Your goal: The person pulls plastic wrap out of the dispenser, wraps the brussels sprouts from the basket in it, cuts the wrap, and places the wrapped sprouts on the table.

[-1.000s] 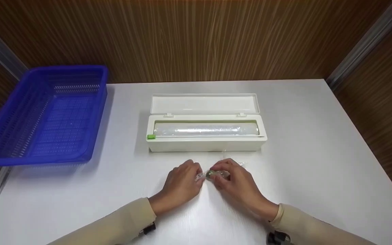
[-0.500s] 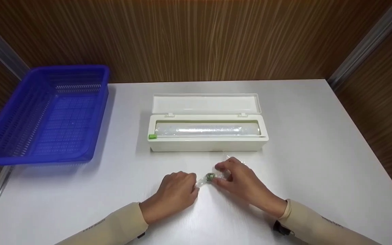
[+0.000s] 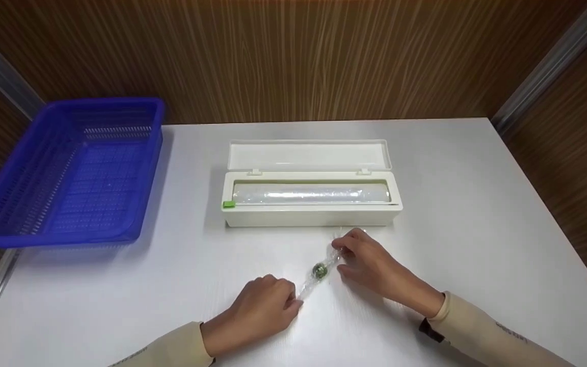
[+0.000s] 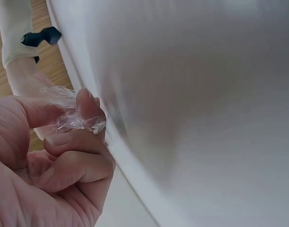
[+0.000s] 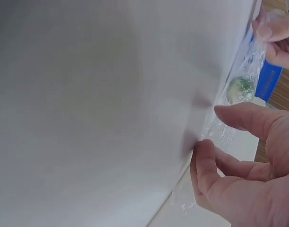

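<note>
A small round green thing [image 3: 319, 271] lies wrapped in a strip of clear cling film [image 3: 308, 288], twisted to either side of it. My left hand [image 3: 260, 311] pinches the film's near end; bunched film [image 4: 69, 111] shows between thumb and curled fingers in the left wrist view. At the film's other end is my right hand [image 3: 375, 265], its fingertips against the film and the thumb apart from them. In the right wrist view, a gap separates that thumb [image 5: 243, 116] from the fingers, with the green thing [image 5: 240, 90] beyond.
Behind the hands stands a white cling film dispenser [image 3: 311, 217], its lid [image 3: 308, 156] raised, with a film roll [image 3: 311, 193] inside and a green slider [image 3: 229, 204] at its left end. A blue plastic basket [image 3: 145, 188] sits at the left. Wood-grain panels [image 3: 293, 61] enclose the table.
My left hand has drawn toward the near left, pulling the film end out. My right hand has shifted slightly right and away, off the green thing, which now shows fully between the hands.
</note>
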### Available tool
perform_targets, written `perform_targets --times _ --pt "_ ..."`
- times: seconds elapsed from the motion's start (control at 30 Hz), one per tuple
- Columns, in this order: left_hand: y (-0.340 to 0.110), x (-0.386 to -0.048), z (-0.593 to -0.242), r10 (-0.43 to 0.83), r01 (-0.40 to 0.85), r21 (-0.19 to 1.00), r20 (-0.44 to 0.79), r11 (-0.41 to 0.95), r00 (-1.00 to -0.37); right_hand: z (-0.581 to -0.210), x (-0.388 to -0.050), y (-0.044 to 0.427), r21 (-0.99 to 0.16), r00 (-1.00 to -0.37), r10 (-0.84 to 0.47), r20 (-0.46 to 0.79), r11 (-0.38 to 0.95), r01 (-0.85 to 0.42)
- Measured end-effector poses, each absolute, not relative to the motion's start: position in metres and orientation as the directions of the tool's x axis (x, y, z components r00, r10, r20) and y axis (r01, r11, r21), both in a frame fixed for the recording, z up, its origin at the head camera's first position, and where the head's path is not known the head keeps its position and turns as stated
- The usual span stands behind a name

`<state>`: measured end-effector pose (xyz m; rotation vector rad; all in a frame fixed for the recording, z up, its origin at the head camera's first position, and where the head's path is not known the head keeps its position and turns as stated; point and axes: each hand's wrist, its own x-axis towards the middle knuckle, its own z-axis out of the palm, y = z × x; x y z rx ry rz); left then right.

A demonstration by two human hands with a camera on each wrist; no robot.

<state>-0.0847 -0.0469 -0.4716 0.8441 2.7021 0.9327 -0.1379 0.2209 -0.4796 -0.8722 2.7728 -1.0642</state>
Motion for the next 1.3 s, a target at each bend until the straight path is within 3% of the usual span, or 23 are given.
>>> perform_targets --times 0.13,0.27,0.4,0.57,0.83,1.1,1.2,1.3 --pt "-0.046 -0.079 -0.482 0.566 0.446 0.654 0.033 0.611 -0.824 -0.48 -0.136 0.222 -0.601 -0.822 -0.532 0.203 0.596 -0.533" --pt "-0.042 -0.076 -0.487 0.545 0.356 0.727 -0.029 0.587 -0.838 -0.477 -0.126 0.222 -0.577 -0.794 -0.531 0.297 0.563 -0.592" --pt "-0.04 -0.074 -0.495 0.531 0.278 0.794 -0.065 0.54 -0.845 -0.476 -0.107 0.217 -0.676 -0.774 -0.522 0.357 0.428 -0.6" --pt "-0.039 -0.074 -0.497 0.517 0.221 0.86 -0.056 0.459 -0.854 -0.479 -0.078 0.21 -0.838 -0.828 -0.49 0.274 0.301 -0.456" --pt "-0.033 -0.074 -0.48 0.497 -0.055 0.938 -0.23 0.343 -0.837 -0.483 -0.052 0.202 -0.87 -0.81 -0.539 0.233 0.256 -0.42" --pt "-0.034 -0.071 -0.479 0.565 -0.45 0.89 -0.408 0.073 -0.717 -0.484 -0.052 0.196 -0.884 -0.827 -0.521 0.211 0.259 -0.389" --pt "-0.037 -0.068 -0.48 0.58 -0.461 0.886 -0.403 0.054 -0.707 -0.484 -0.055 0.195 -0.899 -0.844 -0.51 0.165 0.275 -0.342" --pt "-0.039 -0.065 -0.482 0.554 -0.372 0.925 -0.35 0.078 -0.755 -0.485 -0.055 0.196 -0.918 -0.854 -0.506 0.12 0.27 -0.289"
